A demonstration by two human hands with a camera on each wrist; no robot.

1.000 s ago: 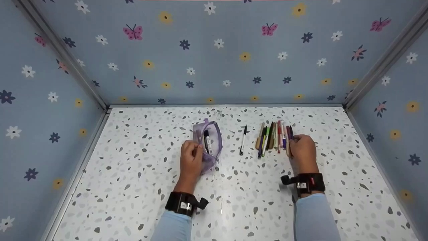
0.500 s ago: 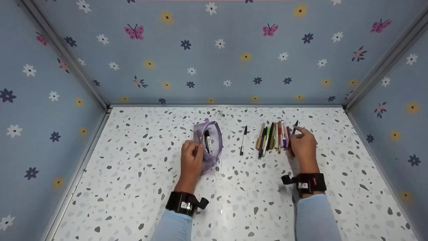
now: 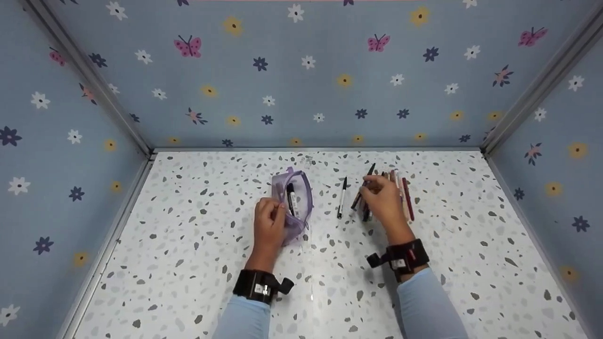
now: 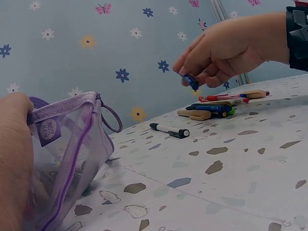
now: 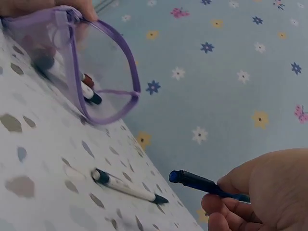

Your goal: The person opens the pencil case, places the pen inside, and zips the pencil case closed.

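Observation:
In the head view my left hand point(image 3: 269, 226) grips the near-left edge of a purple mesh pencil case point(image 3: 309, 197), which lies with its mouth open. A black-and-white marker point(image 3: 293, 200) shows inside it. My right hand point(image 3: 384, 200) pinches a dark blue pen point(image 5: 199, 184) between thumb and fingers. The left wrist view shows this pen raised above the table. Just left of the right hand, a white pen with black ends point(image 3: 342, 197) lies on the table. Under and beside that hand is a row of several pens point(image 3: 408, 200), partly hidden by it.
A speckled white table point(image 3: 188, 245) bears everything. Flower-patterned blue panels point(image 3: 301, 94) close it in at the back and on both sides. In the left wrist view a purple loop point(image 4: 113, 118) hangs from the pencil case.
My right hand has lifted the dark blue pen from the right end of the row and carried it left over the other pens. The left hand and pencil case have stayed put.

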